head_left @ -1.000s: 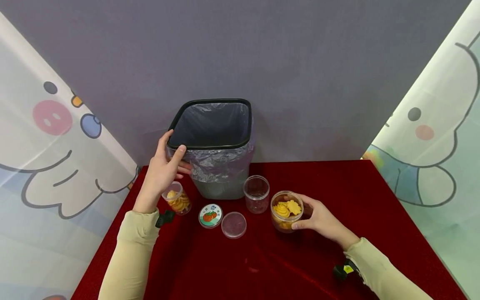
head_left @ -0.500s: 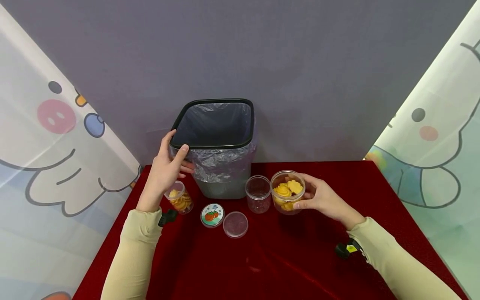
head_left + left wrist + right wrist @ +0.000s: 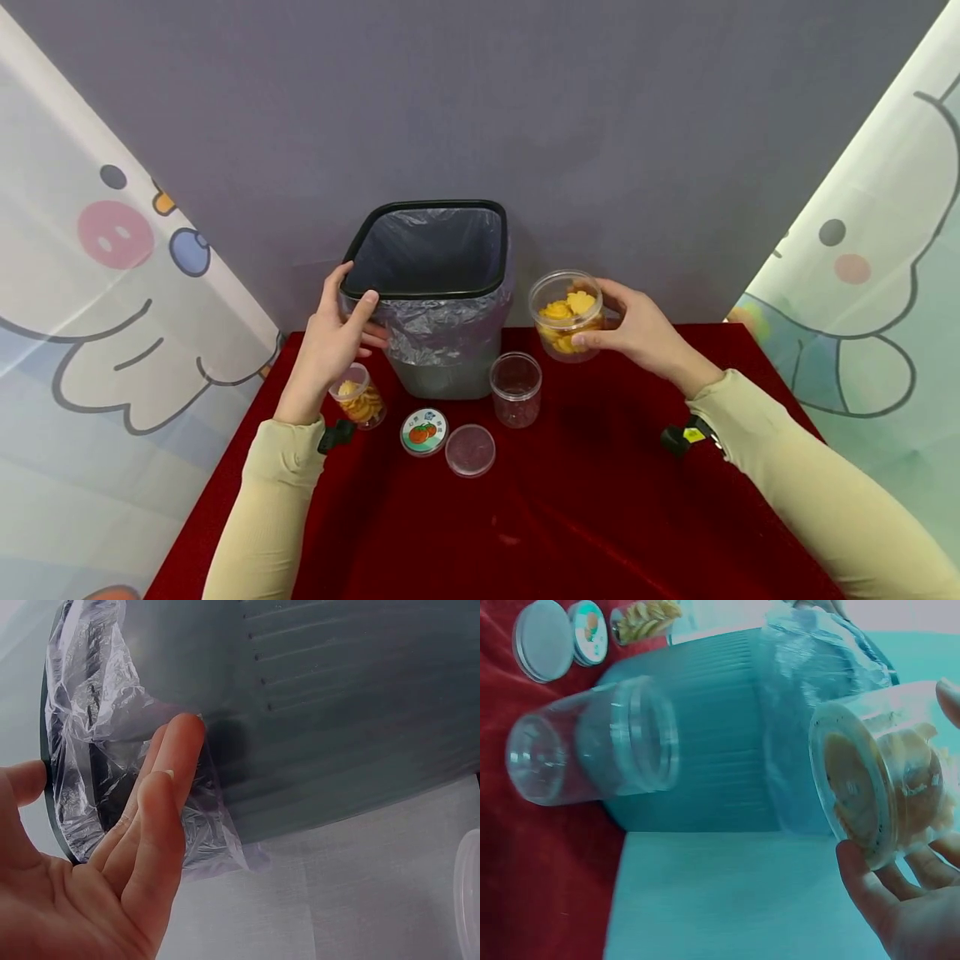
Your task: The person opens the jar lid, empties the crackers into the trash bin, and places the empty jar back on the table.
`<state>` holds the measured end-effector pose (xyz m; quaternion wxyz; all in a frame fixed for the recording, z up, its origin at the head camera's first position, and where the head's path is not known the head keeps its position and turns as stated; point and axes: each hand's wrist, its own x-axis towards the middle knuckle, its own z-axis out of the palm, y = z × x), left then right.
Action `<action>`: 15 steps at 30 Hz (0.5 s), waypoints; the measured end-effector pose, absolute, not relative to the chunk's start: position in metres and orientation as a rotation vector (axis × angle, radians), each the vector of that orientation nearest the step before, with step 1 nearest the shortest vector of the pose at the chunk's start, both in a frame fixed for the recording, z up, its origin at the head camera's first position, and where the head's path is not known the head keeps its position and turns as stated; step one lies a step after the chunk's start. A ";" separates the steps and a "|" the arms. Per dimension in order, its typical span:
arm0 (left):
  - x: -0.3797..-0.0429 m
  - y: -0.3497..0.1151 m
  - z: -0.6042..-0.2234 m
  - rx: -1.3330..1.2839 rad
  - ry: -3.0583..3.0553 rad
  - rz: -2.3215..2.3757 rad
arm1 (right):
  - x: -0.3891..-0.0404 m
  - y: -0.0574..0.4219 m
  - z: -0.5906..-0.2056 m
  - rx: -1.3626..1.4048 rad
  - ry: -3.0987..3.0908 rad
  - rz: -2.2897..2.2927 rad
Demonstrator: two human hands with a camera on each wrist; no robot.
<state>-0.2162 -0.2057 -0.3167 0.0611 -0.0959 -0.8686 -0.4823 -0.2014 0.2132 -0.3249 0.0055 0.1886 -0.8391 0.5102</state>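
Note:
My right hand (image 3: 637,333) holds a clear plastic jar (image 3: 567,343) of yellow cookies in the air, right of the bin; it is lidless and slightly tilted. The right wrist view shows the jar's base (image 3: 853,787) and the fingers around its side. My left hand (image 3: 330,354) rests at the front left corner of a grey trash bin (image 3: 450,379) lined with a clear bag (image 3: 438,329). Its fingers (image 3: 161,817) lie fairly straight along the bagged side, with the thumb at the black rim (image 3: 435,295).
A clear empty jar (image 3: 516,392) stands right of the bin. A smaller jar of cookies (image 3: 360,398) stands near the left wrist. Two lids, one printed (image 3: 423,432) and one clear (image 3: 470,451), lie on the red cloth (image 3: 465,533). A grey backdrop (image 3: 637,167) rises behind.
My right hand has lifted the jar of cookies from near the table, up and away toward the back, past the empty jar. The left hand has stayed at the bin's corner.

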 end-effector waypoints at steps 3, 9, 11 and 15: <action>-0.216 -0.206 -0.318 -0.295 -2.629 -1.460 | -0.210 0.206 -0.308 0.570 -2.626 1.531; -0.217 -0.206 -0.318 -0.311 -2.634 -1.447 | -0.227 0.189 -0.276 0.587 -2.601 1.385; -0.217 -0.206 -0.318 -0.313 -2.634 -1.446 | -0.233 0.182 -0.265 0.601 -2.596 1.325; -0.217 -0.206 -0.317 -0.311 -2.630 -1.455 | -0.244 0.170 -0.246 0.620 -2.595 1.167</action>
